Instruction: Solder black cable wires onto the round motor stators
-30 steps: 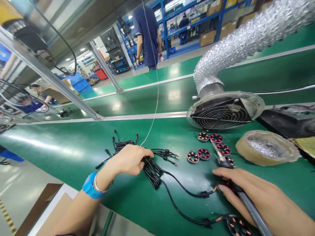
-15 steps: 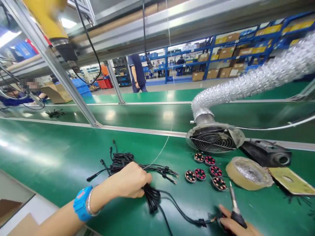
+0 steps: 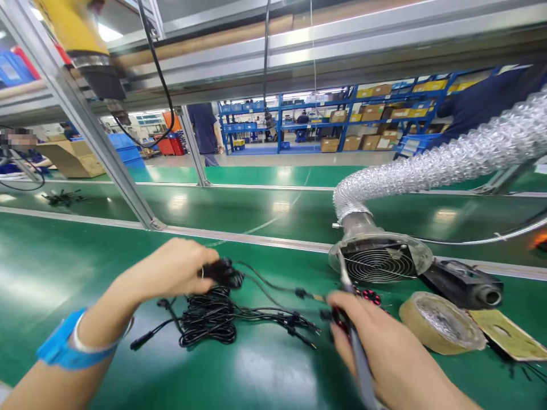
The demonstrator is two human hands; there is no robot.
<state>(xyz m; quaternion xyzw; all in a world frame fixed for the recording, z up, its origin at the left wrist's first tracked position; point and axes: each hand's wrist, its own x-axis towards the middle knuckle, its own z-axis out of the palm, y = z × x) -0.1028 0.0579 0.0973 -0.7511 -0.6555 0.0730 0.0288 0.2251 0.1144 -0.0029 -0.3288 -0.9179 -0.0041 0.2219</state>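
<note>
My left hand [image 3: 171, 266] is closed on a coiled black cable [image 3: 228, 274], lifted over a pile of black cables [image 3: 209, 324] on the green bench. Two leads run from the coil toward my right hand [image 3: 371, 330]. That hand is wrapped round a soldering iron [image 3: 363, 364], its metal tip pointing up toward the fan. Its thumb and fingers also pinch a small round part with red spots [image 3: 341, 320] at the cable's end, mostly covered by the fingers. Behind the hand, more round parts with red spots [image 3: 371, 296] are partly hidden.
A round fan hood [image 3: 378, 263] with a silver duct [image 3: 431, 159] stands behind my right hand. To the right are a tape roll [image 3: 442, 324], a black holder [image 3: 465, 282] and a yellowish sponge [image 3: 508, 333]. A yellow power tool [image 3: 81, 40] hangs upper left. People stand beyond the bench.
My left hand has moved left and up with the coiled cable, over the pile. My right hand has come up and left with the soldering iron and cable end, now covering several round parts.
</note>
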